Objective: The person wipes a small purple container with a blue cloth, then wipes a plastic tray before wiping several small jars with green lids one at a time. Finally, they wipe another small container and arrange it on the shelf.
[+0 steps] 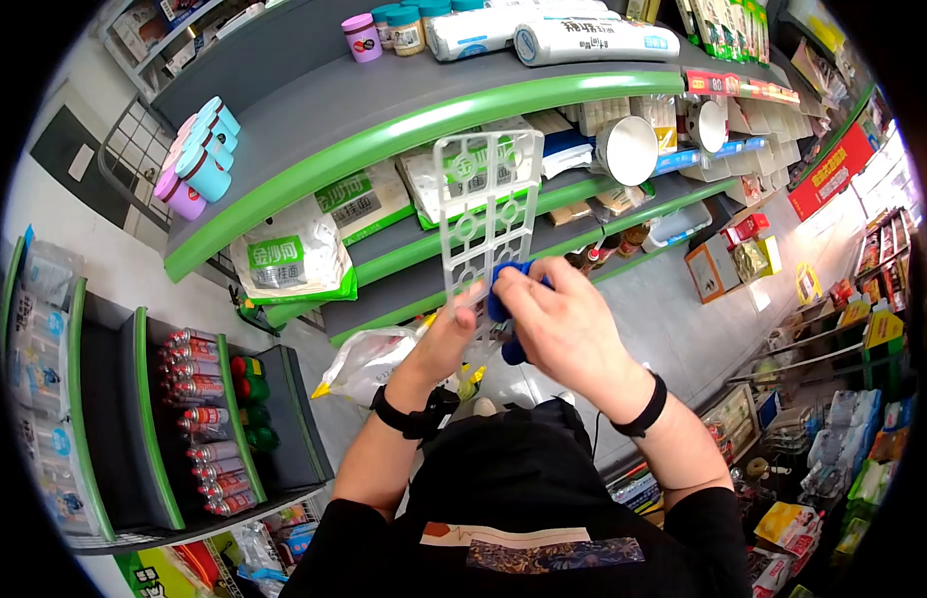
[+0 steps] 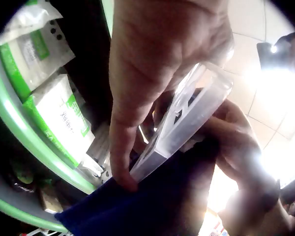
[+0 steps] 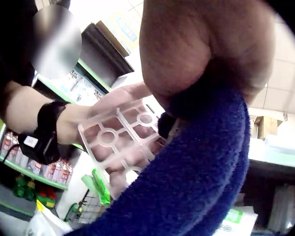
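My left hand (image 1: 438,349) grips the lower end of a translucent plastic grid panel (image 2: 189,128), its thumb along one edge. The panel stands upright in front of the shelves in the head view, with ring shapes between its bars. My right hand (image 1: 573,324) holds a dark blue cloth (image 3: 201,157) bunched in its fingers, against the panel's lower right side. In the left wrist view the cloth hangs below the panel's edge. Behind the bars, in the right wrist view, the left hand's fingers show through.
A green-edged shelf unit (image 1: 384,142) curves ahead, with bagged noodles (image 1: 289,254), white bowls (image 1: 626,151) and cups (image 1: 202,164) on it. Spray cans (image 1: 196,369) fill a rack at left. A white bag (image 1: 369,364) is low beside the left forearm. A cardboard box (image 1: 712,269) sits on the floor.
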`<control>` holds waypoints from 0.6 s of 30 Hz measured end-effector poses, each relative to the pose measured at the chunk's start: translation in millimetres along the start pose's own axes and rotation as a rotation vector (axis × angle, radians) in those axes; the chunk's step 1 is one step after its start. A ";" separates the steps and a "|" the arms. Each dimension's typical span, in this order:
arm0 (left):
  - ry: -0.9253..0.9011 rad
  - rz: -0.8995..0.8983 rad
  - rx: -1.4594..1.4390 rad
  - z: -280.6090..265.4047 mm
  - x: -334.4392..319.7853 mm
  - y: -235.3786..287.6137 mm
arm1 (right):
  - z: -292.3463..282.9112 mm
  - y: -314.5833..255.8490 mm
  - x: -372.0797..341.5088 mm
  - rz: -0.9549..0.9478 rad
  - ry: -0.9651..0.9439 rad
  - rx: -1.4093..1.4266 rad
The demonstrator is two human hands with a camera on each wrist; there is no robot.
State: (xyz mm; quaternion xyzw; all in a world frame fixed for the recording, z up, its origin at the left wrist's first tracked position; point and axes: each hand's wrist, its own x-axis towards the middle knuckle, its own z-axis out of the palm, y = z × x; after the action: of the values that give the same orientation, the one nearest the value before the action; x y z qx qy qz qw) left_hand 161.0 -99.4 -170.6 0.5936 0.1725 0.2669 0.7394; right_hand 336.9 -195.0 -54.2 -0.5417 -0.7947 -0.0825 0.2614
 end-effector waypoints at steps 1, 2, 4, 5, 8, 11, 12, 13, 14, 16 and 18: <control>-0.039 -0.021 -0.041 10.0 0.2 18.9 | -0.9 -0.5 -2.1 0.008 0.023 0.021; -0.077 -0.043 -0.082 20.0 0.2 37.6 | -3.2 -0.6 -2.9 0.012 0.046 0.039; -0.116 -0.006 -0.208 17.3 2.6 34.5 | -3.9 1.4 -4.6 0.014 0.121 0.075; -0.134 0.006 -0.275 16.9 1.6 32.6 | -3.5 0.4 -7.7 0.043 0.169 0.096; -0.144 -0.026 -0.348 25.8 5.1 46.4 | -8.5 2.8 -11.9 0.143 0.313 0.145; -0.168 -0.032 -0.353 27.5 6.0 49.4 | -14.7 5.6 -15.7 0.185 0.403 0.196; -0.175 -0.027 -0.357 28.5 6.0 49.8 | -13.7 5.0 -17.2 0.198 0.415 0.228; -0.183 -0.018 -0.362 29.6 6.7 50.3 | -11.8 4.4 -18.4 0.210 0.426 0.259; -0.177 -0.026 -0.347 31.1 6.6 50.7 | -10.9 3.7 -18.9 0.219 0.438 0.289; -0.162 -0.036 -0.317 34.3 6.0 52.1 | -9.9 -1.2 -18.1 0.155 0.364 0.296; -0.131 -0.058 -0.297 40.2 9.4 54.6 | -2.3 -6.0 -16.5 0.087 0.248 0.309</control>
State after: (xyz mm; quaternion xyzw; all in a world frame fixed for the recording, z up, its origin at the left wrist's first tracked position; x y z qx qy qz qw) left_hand 181.1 -117.0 -107.6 0.4886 0.0995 0.2288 0.8361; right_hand 336.8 -211.8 -59.6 -0.5147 -0.7355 -0.0143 0.4404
